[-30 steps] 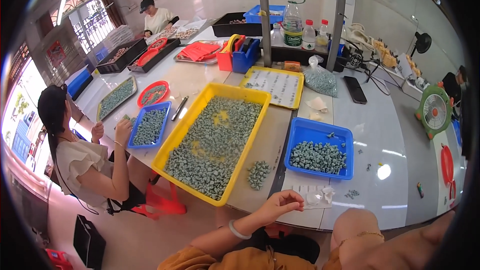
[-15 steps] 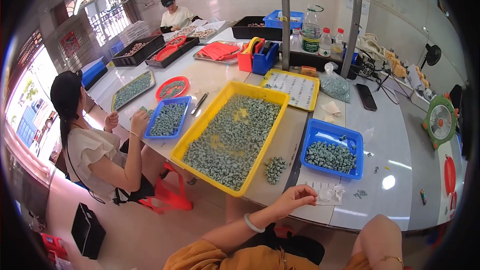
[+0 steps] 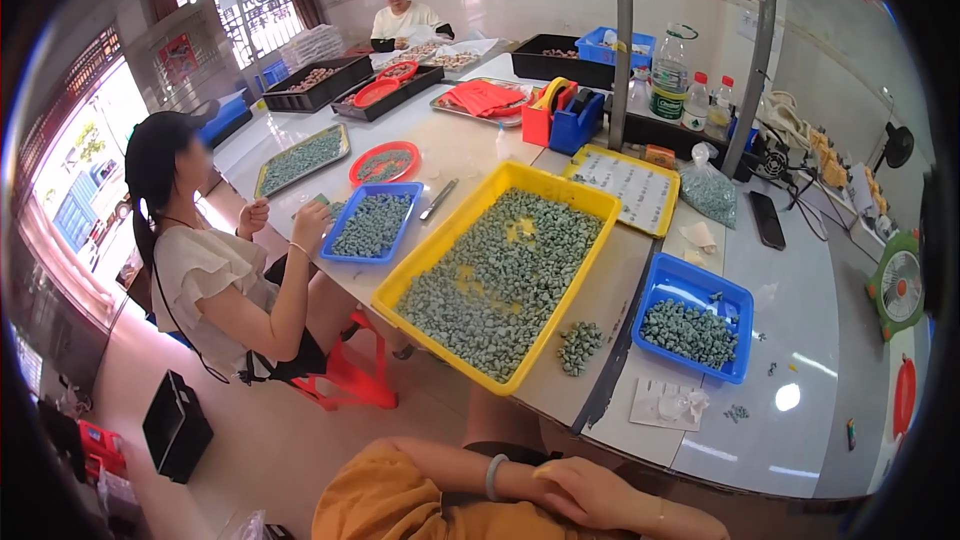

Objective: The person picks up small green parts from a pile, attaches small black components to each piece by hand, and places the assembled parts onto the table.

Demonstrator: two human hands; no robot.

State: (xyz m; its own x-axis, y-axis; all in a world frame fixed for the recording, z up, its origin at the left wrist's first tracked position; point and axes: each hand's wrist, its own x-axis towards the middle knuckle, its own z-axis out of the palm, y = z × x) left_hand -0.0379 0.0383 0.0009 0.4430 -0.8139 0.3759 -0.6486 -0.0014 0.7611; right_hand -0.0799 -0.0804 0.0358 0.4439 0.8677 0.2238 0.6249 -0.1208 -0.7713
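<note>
At the bottom edge, off the table, my two hands cross. My left hand [image 3: 545, 486], with a pale bangle at its wrist, lies partly under my right hand [image 3: 600, 496], which hides its fingers. The bent fingers of my right hand close over it. On the table beyond lie a white card with clear plastic on it [image 3: 668, 405] and a blue tray [image 3: 738, 365] of small grey-green stone-like pieces. Left of them stands a large yellow tray [image 3: 508, 383] filled with the same pieces, with a small pile [image 3: 579, 348] beside it.
A person [image 3: 225, 260] on a red stool [image 3: 355, 370] works at the left by a smaller blue tray [image 3: 361, 258]. Another person [image 3: 405, 20] sits at the far side. Metal posts [image 3: 622, 50], bottles [image 3: 694, 105], a phone [image 3: 767, 220] and a green fan [image 3: 896, 285] stand or lie rightward.
My left hand has drawn back from beside the white card to the bottom edge. My right hand has come leftward over it. The whole view has shifted.
</note>
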